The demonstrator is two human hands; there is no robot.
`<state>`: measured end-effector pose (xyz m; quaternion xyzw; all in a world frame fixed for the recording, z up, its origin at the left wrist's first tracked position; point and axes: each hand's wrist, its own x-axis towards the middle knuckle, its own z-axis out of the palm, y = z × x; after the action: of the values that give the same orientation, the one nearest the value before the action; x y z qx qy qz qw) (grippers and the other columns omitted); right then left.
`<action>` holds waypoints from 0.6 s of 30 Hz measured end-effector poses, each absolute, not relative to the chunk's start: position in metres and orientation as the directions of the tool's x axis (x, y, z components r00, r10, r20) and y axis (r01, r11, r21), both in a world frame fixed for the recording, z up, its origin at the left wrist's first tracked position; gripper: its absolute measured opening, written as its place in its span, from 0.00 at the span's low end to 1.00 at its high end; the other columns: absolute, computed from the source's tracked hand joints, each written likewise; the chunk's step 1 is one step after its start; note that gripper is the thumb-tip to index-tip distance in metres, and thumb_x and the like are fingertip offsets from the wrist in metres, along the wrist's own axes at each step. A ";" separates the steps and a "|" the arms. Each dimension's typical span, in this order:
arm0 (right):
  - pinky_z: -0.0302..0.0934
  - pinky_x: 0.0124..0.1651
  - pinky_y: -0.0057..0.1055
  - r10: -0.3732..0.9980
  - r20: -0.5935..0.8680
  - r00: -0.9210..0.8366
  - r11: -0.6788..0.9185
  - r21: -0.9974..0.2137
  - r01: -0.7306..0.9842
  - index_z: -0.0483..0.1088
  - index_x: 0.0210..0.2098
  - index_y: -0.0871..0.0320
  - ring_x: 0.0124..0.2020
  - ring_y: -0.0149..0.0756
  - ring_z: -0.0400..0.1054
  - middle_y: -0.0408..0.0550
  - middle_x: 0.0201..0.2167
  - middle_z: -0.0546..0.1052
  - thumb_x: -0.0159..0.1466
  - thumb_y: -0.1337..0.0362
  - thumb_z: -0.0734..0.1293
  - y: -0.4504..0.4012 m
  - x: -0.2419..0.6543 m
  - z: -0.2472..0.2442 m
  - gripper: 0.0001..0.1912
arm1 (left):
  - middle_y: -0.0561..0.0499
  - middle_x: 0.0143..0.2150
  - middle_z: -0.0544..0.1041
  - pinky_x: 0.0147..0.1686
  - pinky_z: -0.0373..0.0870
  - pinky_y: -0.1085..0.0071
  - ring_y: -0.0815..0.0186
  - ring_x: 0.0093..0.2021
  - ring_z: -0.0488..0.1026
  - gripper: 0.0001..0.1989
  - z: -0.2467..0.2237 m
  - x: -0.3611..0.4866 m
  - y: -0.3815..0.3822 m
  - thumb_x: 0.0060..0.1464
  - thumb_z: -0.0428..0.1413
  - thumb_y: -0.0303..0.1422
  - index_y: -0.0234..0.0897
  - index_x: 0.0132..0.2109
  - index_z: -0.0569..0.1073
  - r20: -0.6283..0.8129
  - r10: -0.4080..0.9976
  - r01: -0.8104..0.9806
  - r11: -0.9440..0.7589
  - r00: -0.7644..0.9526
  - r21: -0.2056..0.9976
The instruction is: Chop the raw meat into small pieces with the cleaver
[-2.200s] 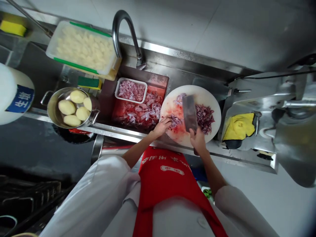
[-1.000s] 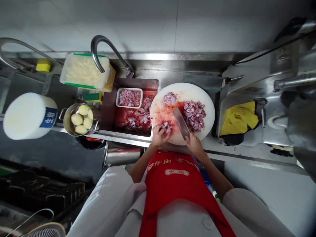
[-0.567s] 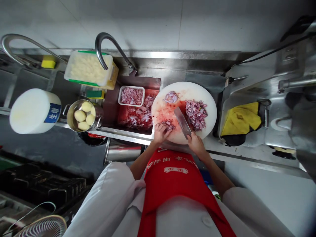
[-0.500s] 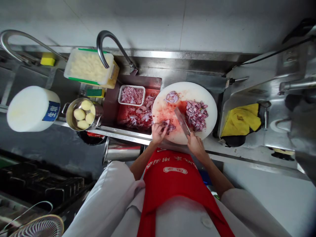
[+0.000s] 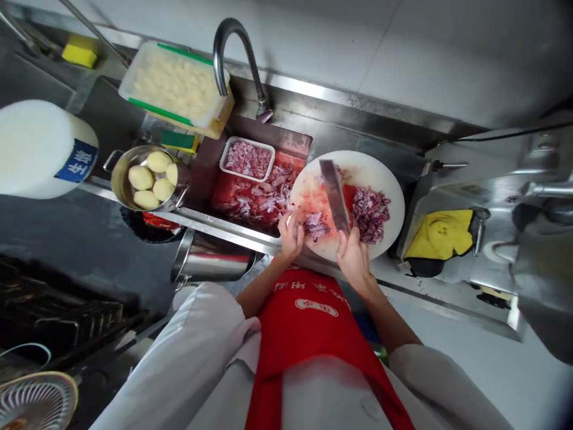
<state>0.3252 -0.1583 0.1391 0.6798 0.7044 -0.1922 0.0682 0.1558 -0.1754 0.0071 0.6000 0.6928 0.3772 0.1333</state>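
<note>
While the sink [image 5: 206, 164] takes up the middle of the counter, with loose meat [image 5: 273, 192] in its red-stained bottom, a round board [image 5: 388, 180] lies just to its right, apparently set there to keep the meat within short reach. At the sink's left stands a pot [image 5: 182, 182] of potatoes. Inside the sink, far and left, sits a white tray [image 5: 270, 162] of chopped meat, probably to keep it apart from the loose pieces. Over the board the cleaver [image 5: 335, 194] points far and slightly left; the right hand [image 5: 353, 257] has its fingers wrapped round the grip, likely for firm control. Right of the blade lies a chopped heap [image 5: 370, 214]. Near the board's left edge, the left hand [image 5: 292, 236] has fingers loosely bent; whether they pinch anything I cannot tell. Just right of them lies a small pile [image 5: 316, 226].
</note>
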 end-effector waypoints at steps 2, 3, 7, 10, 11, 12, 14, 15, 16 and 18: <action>0.63 0.40 0.33 0.911 -0.407 -0.070 -0.001 -0.173 0.985 0.65 0.53 0.66 0.41 0.47 0.77 0.64 0.39 0.80 0.76 0.61 0.49 -0.155 0.312 0.135 0.20 | 0.31 0.74 0.53 0.70 0.53 0.47 0.50 0.75 0.48 0.31 0.010 0.164 -0.174 0.71 0.40 0.41 0.29 0.73 0.51 0.188 0.972 0.780 -0.008 -0.141 0.626; 0.63 0.40 0.32 0.883 -0.462 -0.078 0.000 -0.166 0.986 0.65 0.53 0.66 0.42 0.46 0.77 0.64 0.39 0.80 0.75 0.63 0.50 -0.154 0.305 0.130 0.19 | 0.31 0.75 0.49 0.71 0.50 0.45 0.49 0.77 0.43 0.33 0.010 0.170 -0.173 0.70 0.40 0.42 0.28 0.74 0.47 0.139 0.988 0.805 -0.024 -0.073 0.593; 0.63 0.43 0.32 0.824 -0.563 -0.072 -0.024 -0.161 0.987 0.65 0.54 0.67 0.44 0.44 0.77 0.64 0.42 0.80 0.75 0.65 0.53 -0.144 0.295 0.105 0.16 | 0.33 0.76 0.48 0.72 0.42 0.41 0.48 0.77 0.40 0.34 0.002 0.193 -0.169 0.70 0.41 0.42 0.27 0.75 0.47 0.057 0.997 0.853 -0.079 0.058 0.516; 0.62 0.45 0.32 0.844 -0.530 -0.086 -0.022 -0.194 0.981 0.67 0.53 0.66 0.46 0.45 0.75 0.63 0.44 0.80 0.74 0.62 0.56 -0.133 0.311 0.092 0.16 | 0.35 0.76 0.47 0.73 0.38 0.41 0.51 0.77 0.43 0.34 -0.004 0.200 -0.168 0.70 0.41 0.41 0.29 0.76 0.45 0.061 0.997 0.849 -0.069 0.044 0.524; 0.62 0.46 0.32 0.843 -0.529 -0.095 -0.019 -0.207 0.978 0.68 0.52 0.65 0.47 0.45 0.75 0.62 0.44 0.80 0.74 0.62 0.57 -0.130 0.319 0.091 0.16 | 0.35 0.76 0.47 0.73 0.37 0.42 0.51 0.77 0.44 0.34 -0.003 0.201 -0.168 0.70 0.41 0.41 0.29 0.76 0.44 0.057 0.998 0.845 -0.061 0.037 0.531; 0.62 0.46 0.32 0.840 -0.533 -0.103 -0.019 -0.218 0.976 0.69 0.52 0.64 0.47 0.45 0.75 0.62 0.44 0.80 0.73 0.61 0.58 -0.127 0.326 0.092 0.15 | 0.35 0.76 0.47 0.73 0.37 0.42 0.51 0.77 0.44 0.35 -0.002 0.200 -0.168 0.70 0.42 0.41 0.30 0.76 0.45 0.050 0.998 0.841 -0.058 0.037 0.538; 0.62 0.46 0.32 0.839 -0.533 -0.113 -0.021 -0.240 0.971 0.69 0.51 0.63 0.47 0.46 0.75 0.62 0.44 0.80 0.73 0.61 0.59 -0.123 0.339 0.100 0.15 | 0.36 0.76 0.48 0.73 0.37 0.42 0.51 0.77 0.44 0.34 0.003 0.196 -0.170 0.70 0.41 0.41 0.30 0.76 0.45 0.038 0.999 0.829 -0.053 0.039 0.557; 0.62 0.45 0.32 0.848 -0.518 -0.111 -0.024 -0.247 0.969 0.69 0.51 0.63 0.46 0.47 0.75 0.61 0.43 0.80 0.73 0.61 0.58 -0.124 0.343 0.107 0.15 | 0.36 0.76 0.48 0.73 0.38 0.42 0.51 0.77 0.44 0.34 0.006 0.192 -0.172 0.71 0.39 0.41 0.29 0.76 0.45 0.036 0.999 0.820 -0.046 0.031 0.570; 0.62 0.44 0.33 0.867 -0.488 -0.103 -0.027 -0.252 0.967 0.69 0.52 0.63 0.45 0.48 0.75 0.61 0.42 0.80 0.73 0.61 0.57 -0.126 0.345 0.116 0.16 | 0.36 0.77 0.47 0.73 0.39 0.43 0.52 0.77 0.43 0.33 0.010 0.187 -0.175 0.71 0.38 0.40 0.29 0.76 0.44 0.040 0.999 0.810 -0.030 0.007 0.586; 0.62 0.43 0.35 0.921 -0.385 -0.063 -0.040 -0.253 0.967 0.67 0.55 0.64 0.43 0.51 0.75 0.62 0.39 0.79 0.74 0.59 0.54 -0.133 0.344 0.133 0.19 | 0.35 0.77 0.45 0.73 0.41 0.46 0.53 0.78 0.40 0.33 0.017 0.176 -0.181 0.72 0.35 0.39 0.28 0.76 0.41 0.060 0.995 0.787 0.025 -0.078 0.616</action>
<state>0.3438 -0.1331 0.1334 0.6829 0.6910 -0.2319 0.0492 0.1757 -0.1811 0.0167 0.6485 0.6871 0.2589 0.2008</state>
